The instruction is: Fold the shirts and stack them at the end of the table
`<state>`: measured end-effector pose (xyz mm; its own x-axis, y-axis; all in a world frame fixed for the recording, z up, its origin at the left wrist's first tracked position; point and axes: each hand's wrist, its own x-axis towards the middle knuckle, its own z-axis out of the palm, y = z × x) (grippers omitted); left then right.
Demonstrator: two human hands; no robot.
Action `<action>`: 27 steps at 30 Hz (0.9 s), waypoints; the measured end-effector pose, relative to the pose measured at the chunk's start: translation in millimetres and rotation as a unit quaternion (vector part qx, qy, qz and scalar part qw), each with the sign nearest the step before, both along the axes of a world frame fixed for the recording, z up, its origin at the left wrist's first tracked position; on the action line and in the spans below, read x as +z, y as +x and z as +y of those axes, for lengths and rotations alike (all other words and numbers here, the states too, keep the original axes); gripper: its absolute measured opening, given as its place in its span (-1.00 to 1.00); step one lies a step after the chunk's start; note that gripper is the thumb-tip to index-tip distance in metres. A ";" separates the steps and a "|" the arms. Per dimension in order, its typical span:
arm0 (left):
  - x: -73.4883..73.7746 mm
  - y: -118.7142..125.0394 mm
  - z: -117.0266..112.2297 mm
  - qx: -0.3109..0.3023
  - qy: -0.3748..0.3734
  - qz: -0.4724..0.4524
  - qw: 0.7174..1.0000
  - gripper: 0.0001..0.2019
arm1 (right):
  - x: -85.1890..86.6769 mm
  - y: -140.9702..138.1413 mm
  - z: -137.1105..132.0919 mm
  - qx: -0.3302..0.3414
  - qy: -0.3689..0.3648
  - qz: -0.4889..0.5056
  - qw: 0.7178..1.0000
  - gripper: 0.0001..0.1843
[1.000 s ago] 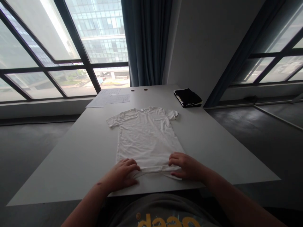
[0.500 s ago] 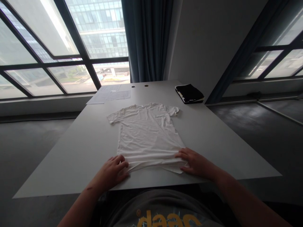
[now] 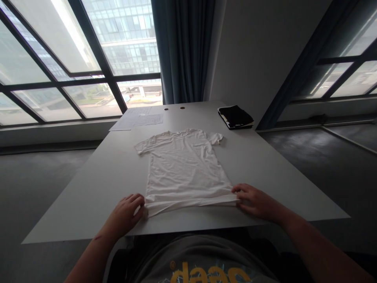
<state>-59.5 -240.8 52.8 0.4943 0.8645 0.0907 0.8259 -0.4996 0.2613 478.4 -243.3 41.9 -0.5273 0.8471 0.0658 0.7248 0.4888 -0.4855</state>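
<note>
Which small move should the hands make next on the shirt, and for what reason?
Perhaps the left hand should gently level the hem of the shirt: it slants, sitting lower in the view at this hand's corner, while the right hand is at the other corner.

Upside-down yellow lettering point(image 3: 185, 272), apparently "Jeep®", on wearer's grey shirt point(image 3: 206, 247)

T-shirt point(image 3: 184, 169) is seen in thin, matt, finely creased cloth | table point(image 3: 88, 204) is finished smooth, with a faint sheen | sheets point(image 3: 137, 119), far left, are made of paper | curtain point(image 3: 185, 51) is hung in matt cloth | window point(image 3: 126, 35) is paned in glass | floor point(image 3: 297, 143) is patched with gloss, far right
</note>
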 end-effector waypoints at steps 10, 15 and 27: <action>-0.3 -4.1 -3.4 -0.008 -0.126 -0.064 0.990 -0.81 | 17.6 -1.3 5.6 -0.015 -0.076 0.010 0.997 -0.56; 19.1 -23.2 1.4 0.013 -0.185 -0.214 0.959 -0.67 | 33.8 5.0 7.1 -0.042 -0.107 0.092 0.989 -0.44; 2.6 7.3 26.2 0.063 -0.131 -0.086 0.986 -0.63 | 37.0 -5.3 31.0 -0.035 -0.156 0.052 0.986 -0.49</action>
<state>-52.2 -214.6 55.4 0.3776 0.9233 -0.0710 0.8095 -0.2919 0.5094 473.1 -212.3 78.9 -0.4703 0.8691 -0.1533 0.6898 0.2537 -0.6781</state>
